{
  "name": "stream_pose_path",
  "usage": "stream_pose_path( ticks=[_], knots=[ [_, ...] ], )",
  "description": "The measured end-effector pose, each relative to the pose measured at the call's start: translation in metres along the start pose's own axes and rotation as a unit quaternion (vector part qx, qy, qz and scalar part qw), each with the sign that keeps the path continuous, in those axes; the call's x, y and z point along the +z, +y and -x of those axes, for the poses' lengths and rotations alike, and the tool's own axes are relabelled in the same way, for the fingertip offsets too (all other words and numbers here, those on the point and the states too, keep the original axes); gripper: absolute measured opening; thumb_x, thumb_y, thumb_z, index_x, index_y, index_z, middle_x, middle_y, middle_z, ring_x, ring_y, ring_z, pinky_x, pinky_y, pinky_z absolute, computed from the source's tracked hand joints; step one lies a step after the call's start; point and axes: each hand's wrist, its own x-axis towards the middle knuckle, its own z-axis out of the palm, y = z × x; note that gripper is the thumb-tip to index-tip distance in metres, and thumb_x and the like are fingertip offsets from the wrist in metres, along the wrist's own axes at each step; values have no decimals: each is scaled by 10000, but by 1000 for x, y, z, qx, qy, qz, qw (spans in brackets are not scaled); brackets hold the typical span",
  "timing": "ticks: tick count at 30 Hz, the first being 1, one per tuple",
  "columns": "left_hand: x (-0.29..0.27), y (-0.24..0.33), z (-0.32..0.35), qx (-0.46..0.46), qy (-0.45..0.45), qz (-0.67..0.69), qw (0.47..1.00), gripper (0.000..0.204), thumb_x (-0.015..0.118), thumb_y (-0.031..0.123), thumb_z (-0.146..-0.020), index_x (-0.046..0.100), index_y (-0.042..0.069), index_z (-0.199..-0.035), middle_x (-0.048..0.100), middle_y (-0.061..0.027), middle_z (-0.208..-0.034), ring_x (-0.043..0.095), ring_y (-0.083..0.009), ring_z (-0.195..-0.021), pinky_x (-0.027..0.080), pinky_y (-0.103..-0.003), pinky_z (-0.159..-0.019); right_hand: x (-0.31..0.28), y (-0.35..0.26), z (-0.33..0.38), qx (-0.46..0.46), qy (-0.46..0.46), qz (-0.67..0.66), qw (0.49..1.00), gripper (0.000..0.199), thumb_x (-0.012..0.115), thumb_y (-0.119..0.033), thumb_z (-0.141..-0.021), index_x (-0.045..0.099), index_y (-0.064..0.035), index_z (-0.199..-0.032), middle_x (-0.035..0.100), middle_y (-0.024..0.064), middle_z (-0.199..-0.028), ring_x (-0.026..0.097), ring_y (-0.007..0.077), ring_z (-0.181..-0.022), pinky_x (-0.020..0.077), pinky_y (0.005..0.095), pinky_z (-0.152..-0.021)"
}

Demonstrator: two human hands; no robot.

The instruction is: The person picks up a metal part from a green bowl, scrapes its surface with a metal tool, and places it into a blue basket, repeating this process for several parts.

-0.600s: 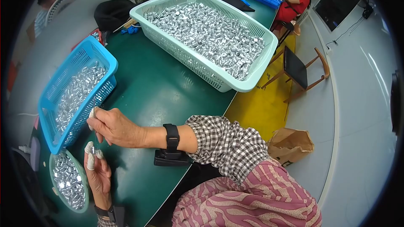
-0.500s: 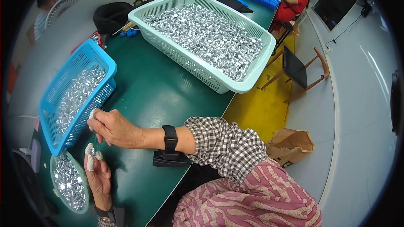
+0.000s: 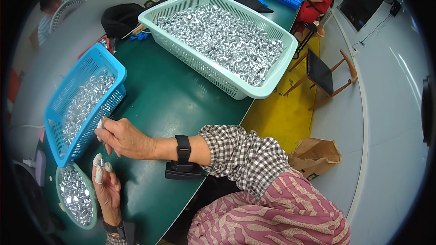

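Fingers of the left hand are pinched on a small metal part beside the round green bowl. Just beyond, the right hand is closed on another piece at the blue basket. Farther off, the large pale-green basket is seen.

A small silver part is pinched upright in the left hand; another is held at the blue basket rim.
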Motion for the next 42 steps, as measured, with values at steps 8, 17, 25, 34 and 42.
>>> stream_pose_path(
  ticks=[8, 17, 25, 34, 42],
  knots=[
    [-1, -1, -1, -3, 6, -7, 1000, 439, 526, 202, -926, 363, 62, -1309, 551, -66, -894, 513, -83, -533, 436, -176, -355, 6, -4, 3, -24, -1, -8, 1000, 260, 441, -172, -963, 457, 17, -785, 545, 79, -534, 522, 144, -387, 406, 265, -363],
    [4, -3, 0, -11, 9, 3, 1000, 433, 526, 217, -925, 364, 52, -1291, 561, -73, -912, 535, -92, -532, 463, -188, -352, 5, -8, 9, -8, -16, 3, 1000, 264, 444, -204, -970, 476, 10, -818, 558, 71, -547, 511, 125, -393, 400, 248, -375],
    [10, 10, 10, 13, -10, -34, 999, 418, 516, 218, -925, 403, 30, -1281, 564, -72, -925, 519, -76, -544, 446, -176, -375, 20, 0, 8, 6, -33, -41, 999, 268, 446, -215, -974, 555, 26, -934, 617, 69, -701, 522, 99, -445, 410, 234, -408],
    [9, 11, 2, -34, -74, 25, 996, 338, 544, 154, -913, 476, 37, -1222, 576, -96, -948, 581, -121, -625, 509, -239, -471, 13, -6, 13, 36, -68, 18, 997, 275, 379, -188, -996, 541, 29, -946, 641, 125, -850, 553, 102, -533, 443, 216, -499],
    [14, 9, 4, -38, -74, 31, 996, 317, 549, 114, -911, 482, 36, -1211, 589, -92, -937, 590, -117, -636, 518, -240, -484, 8, -8, 16, -74, -90, 201, 973, 259, 378, -169, -994, 529, 29, -923, 637, 113, -752, 563, 106, -533, 442, 222, -484]
  ],
)
